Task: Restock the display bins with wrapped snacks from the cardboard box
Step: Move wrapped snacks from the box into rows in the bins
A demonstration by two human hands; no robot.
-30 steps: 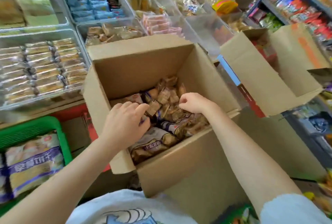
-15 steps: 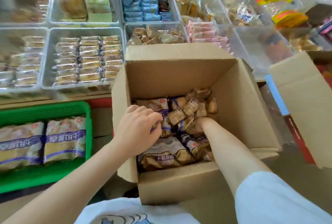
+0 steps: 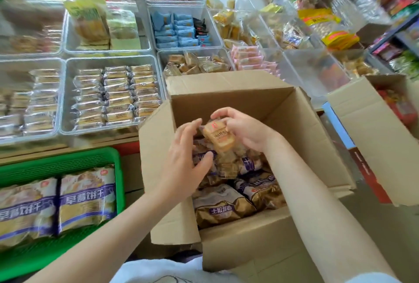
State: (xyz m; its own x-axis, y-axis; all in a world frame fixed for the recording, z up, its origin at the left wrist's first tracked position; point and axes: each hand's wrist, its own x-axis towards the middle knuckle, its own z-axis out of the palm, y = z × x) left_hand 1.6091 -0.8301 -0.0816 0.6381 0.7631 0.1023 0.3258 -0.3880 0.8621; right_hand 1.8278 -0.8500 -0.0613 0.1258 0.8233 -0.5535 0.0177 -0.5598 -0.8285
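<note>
A large open brown cardboard box fills the middle of the view, its flaps folded outward, with the person's two bare forearms reaching into it from below. Beyond it a bank of clear plastic display bins runs across the worktop; the nearest bin, just past the far flap, holds tan wrapped cakes, the one to its left neat rows of silver-wrapped bars, and one further back blue packets. A green plastic basket at the lower left carries big purple-banded biscuit bags, its left part cut off by the frame. A second open cardboard box stands at the right. Inside the main box lie gold and purple snack bags, partly hidden by the arms. Above them the right hand pinches a small clear-wrapped tan snack between curled fingers and thumb, holding it up within the box. The left hand is spread, its fingers straight and just beside the snack; whether they touch it cannot be told. The far left bins are blurred and their contents hard to make out.
</note>
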